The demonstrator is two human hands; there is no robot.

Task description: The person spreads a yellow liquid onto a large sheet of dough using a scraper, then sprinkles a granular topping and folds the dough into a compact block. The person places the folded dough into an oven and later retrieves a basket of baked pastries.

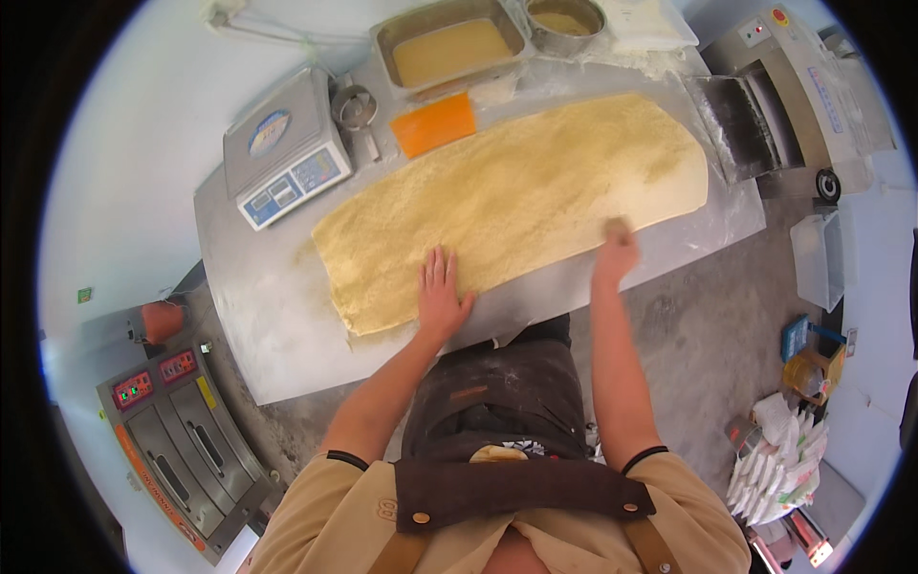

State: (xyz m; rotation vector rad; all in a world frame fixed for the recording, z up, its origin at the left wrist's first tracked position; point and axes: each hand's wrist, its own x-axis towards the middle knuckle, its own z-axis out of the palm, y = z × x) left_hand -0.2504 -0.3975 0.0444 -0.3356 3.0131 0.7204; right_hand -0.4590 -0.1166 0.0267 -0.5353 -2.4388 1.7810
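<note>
A long, flat sheet of pale dough (516, 182) lies slantwise across the metal table, its top strewn with tan powder. The powder looks thinner toward the right end and along the near right edge. My left hand (442, 295) rests flat, fingers stretched out, on the dough's near edge left of centre. Over the near right edge, my right hand (618, 253) is closed and smeared by motion. A brownish clump, seemingly the same powder, shows at its fingertips.
Behind the dough stand a digital scale (287, 148), a metal sieve (358, 113), an orange scraper sheet (433, 125), a deep metal tray (384, 48) of yellowish filling and a round metal pan (600, 29). A machine (765, 115) adjoins the table's right end; an oven (186, 450) stands lower left.
</note>
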